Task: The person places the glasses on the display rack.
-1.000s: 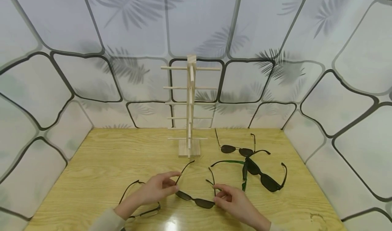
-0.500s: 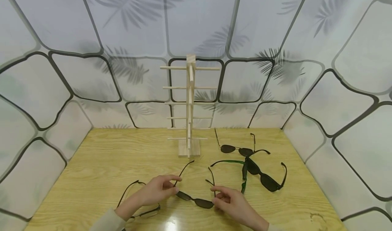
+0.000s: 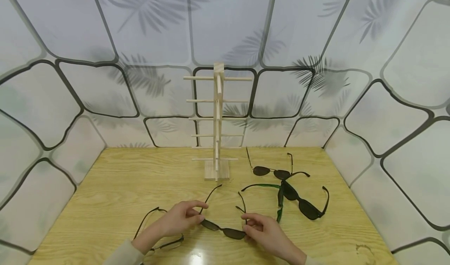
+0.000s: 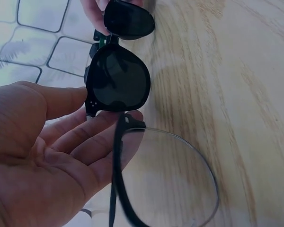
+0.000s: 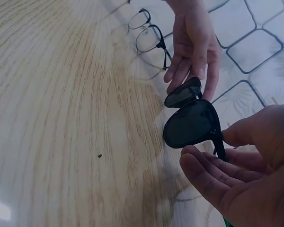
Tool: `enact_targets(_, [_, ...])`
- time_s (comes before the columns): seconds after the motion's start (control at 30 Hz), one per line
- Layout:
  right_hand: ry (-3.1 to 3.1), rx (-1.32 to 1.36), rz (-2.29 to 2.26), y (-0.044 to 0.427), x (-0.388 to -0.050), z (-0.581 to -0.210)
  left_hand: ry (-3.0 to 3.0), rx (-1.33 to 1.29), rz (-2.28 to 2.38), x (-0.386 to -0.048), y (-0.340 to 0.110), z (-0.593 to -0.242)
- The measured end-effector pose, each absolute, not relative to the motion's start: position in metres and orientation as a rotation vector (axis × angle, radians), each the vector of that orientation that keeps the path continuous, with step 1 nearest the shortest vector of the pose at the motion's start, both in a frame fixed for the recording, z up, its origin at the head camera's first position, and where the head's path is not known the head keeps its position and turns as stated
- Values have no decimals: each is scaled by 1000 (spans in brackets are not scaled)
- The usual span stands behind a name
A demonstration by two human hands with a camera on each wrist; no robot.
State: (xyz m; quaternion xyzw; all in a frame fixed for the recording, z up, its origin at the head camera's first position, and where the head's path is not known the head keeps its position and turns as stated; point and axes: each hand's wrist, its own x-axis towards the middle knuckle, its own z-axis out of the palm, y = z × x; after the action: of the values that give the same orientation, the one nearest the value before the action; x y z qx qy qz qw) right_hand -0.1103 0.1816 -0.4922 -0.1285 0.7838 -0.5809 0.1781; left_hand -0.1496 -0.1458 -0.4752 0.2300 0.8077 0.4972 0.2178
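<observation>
- Since the earlier head frame, little is changing: the right hand (image 3: 268, 231) is edging slightly inward, while the dark sunglasses (image 3: 234, 233) are keeping nearly the same place
- In the head view, the sunglasses are spanning the gap between the hands, in front of the wooden rack (image 3: 218, 128), temples pointing toward it; the left hand (image 3: 181, 218) is pinching one end, the right hand the other, and holding both ends level would be keeping the frame from twisting
- A temple tip, seemingly of the green-framed sunglasses (image 3: 280, 202), is appearing to cross the right temple, so raising the pair straight up first would be lessening the risk of snagging
- In the left wrist view, the thumb is pressing beside the hinge, fingers curving below, close to the lens; gripping only the frame would be avoiding smudges; the clear glasses (image 4: 119, 161) are overlapping those fingers in view, whether touching one cannot tell
- In the right wrist view, thumb and fingers are pinching near the other hinge; whether the frame is resting on the table (image 5: 85, 118) one cannot tell
</observation>
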Motion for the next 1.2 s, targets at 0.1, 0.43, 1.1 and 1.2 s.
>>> enact_targets(0.1, [2213,-360,-1652,182,-110,-490,2228,626,1384,-148,-146,-472])
enact_targets(0.43, [2334,-388,-1612,178,-119,-468,2232,615,1430,-144,-151,-455])
enact_targets(1.1, [2447,-425,-1576,163,-143,-431,2317,489,1604,-142,-162,-426])
enact_targets(1.2, [2463,-443,-1575,161,-146,-425,2329,477,1624,-144,-163,-422])
